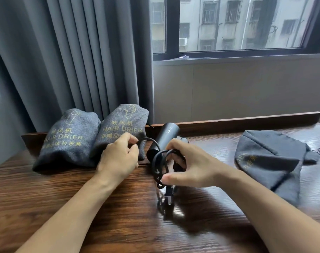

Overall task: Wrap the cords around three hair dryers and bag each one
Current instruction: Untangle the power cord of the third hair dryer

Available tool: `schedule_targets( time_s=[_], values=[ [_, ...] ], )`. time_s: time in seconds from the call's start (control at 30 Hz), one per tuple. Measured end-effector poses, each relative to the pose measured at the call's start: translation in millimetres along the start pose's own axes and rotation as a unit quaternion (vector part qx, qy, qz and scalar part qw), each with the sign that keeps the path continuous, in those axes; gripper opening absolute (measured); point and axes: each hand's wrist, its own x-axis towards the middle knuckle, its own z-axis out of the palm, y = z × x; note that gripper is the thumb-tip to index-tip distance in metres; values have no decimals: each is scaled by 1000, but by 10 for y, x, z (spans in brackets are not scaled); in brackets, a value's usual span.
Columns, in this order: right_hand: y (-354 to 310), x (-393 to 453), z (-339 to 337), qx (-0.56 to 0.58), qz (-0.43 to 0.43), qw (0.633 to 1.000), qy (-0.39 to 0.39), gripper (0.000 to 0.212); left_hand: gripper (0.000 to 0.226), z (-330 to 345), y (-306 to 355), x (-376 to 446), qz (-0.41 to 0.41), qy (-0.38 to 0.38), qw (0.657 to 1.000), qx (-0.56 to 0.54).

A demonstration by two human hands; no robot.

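A black hair dryer (167, 136) is held just above the wooden table (119, 216) at the centre. My right hand (188, 163) grips its handle together with several loops of black cord (160, 165); the plug (169, 195) hangs below my thumb. My left hand (120, 157) pinches a stretch of the cord to the left of the dryer. Two filled grey bags marked HAIR DRIER stand at the back left, one (68, 141) beside the other (122, 128). A third grey bag (272, 161) lies flat and slack on the right.
A low wooden ledge (246, 121) runs along the table's back edge. Grey curtains (73, 61) hang behind the two filled bags. A window (237, 24) and beige wall are behind the right half of the table.
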Motion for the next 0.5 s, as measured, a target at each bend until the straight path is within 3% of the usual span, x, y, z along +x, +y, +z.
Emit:
schedule_targets(
  time_s=[0.07,0.13,0.2,0.3,0.4,0.5],
  values=[
    [-16,-10,11,-19,-2,999,-30,58,39,-3,-32,13,52,-22,998,-1],
    [-41,-13,15,-50,-8,998,-42,64,67,7,-49,1,160,-54,986,-11],
    [-61,-16,7,-53,-30,997,-37,64,79,33,-41,-46,268,-100,958,-26],
    [-86,-24,15,-27,-62,997,-21,67,64,48,-68,-16,321,-135,935,-65],
    [-79,4,79,-69,-63,995,19,61,20,20,-123,60,341,-61,937,-35],
    [-78,6,92,-80,-75,993,49,57,20,24,-106,42,266,18,963,-47]
  ],
)
